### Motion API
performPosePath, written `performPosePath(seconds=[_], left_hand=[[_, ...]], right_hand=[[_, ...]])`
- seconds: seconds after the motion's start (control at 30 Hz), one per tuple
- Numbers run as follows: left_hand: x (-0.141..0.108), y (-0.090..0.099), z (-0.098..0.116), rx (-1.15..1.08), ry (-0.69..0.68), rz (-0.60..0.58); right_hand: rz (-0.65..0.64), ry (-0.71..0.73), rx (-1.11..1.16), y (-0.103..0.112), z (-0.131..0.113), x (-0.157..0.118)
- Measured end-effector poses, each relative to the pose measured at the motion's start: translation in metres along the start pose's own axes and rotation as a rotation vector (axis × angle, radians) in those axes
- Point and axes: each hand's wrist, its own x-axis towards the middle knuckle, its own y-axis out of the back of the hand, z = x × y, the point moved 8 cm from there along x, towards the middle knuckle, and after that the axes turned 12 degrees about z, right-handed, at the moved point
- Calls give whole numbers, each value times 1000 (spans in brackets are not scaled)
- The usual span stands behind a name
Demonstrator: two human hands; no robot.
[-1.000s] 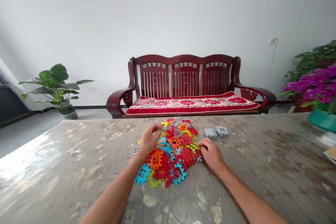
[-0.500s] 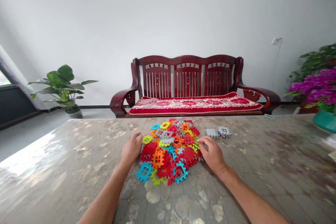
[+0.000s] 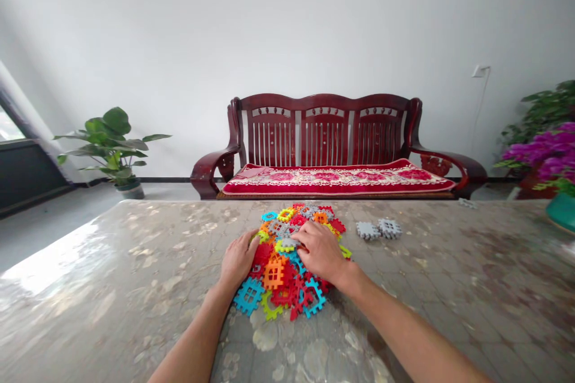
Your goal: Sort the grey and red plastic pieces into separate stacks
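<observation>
A heap of interlocking plastic tiles (image 3: 284, 293) in red, orange, blue, yellow-green and grey lies on the table. My right hand (image 3: 324, 251) reaches over the heap from the right. Its fingertips meet the right edge of a grey tile (image 3: 290, 242) on top, thumb and fingers a little apart; the tiles under the palm are hidden. At the heap's left side rests my left hand (image 3: 240, 257), thumb apart from the fingers, beside a yellow-green tile (image 3: 261, 237) and a red tile (image 3: 264, 252). It holds nothing that I can see.
Grey tiles (image 3: 367, 230) lie together right of the heap, and another grey piece (image 3: 467, 203) is near the table's far edge. A teal pot (image 3: 561, 212) with purple flowers stands at the right. Beyond the patterned table (image 3: 171, 293) is a wooden bench (image 3: 326, 137).
My right hand has moved left from the heap's right edge onto its top, reaching the grey tile. My left hand has shifted slightly right, closer against the heap. The view has turned a little.
</observation>
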Motion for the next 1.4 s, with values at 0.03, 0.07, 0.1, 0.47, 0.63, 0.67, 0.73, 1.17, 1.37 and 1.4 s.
performPosePath(seconds=[0.03, 0.07, 0.1, 0.47, 0.63, 0.67, 0.73, 1.17, 1.37, 1.4], left_hand=[[1, 0, -1, -4, 1, 0], [1, -1, -2, -4, 3, 1], [2, -2, -2, -2, 4, 1], [2, 0, 1, 24, -27, 7], [3, -1, -1, 45, -31, 20], [3, -1, -2, 50, -29, 19], [3, -2, -2, 56, -29, 5], [4, -7, -9, 59, -14, -22], [4, -6, -8, 77, -16, -20], [4, -6, -8, 77, -18, -18]], right_hand=[[-10, 22, -24, -4, -3, 1], [-17, 41, -40, -6, -6, 2], [-15, 50, -47, -7, -7, 2], [272, -253, 130, 57, 100, -53], [174, -319, 4, 70, 129, -97], [147, -328, -22, 71, 131, -103], [95, -353, -78, 73, 132, -109], [-292, -384, -10, 55, 138, -104], [-255, -391, 20, 59, 140, -102], [-220, -398, 26, 62, 144, -100]])
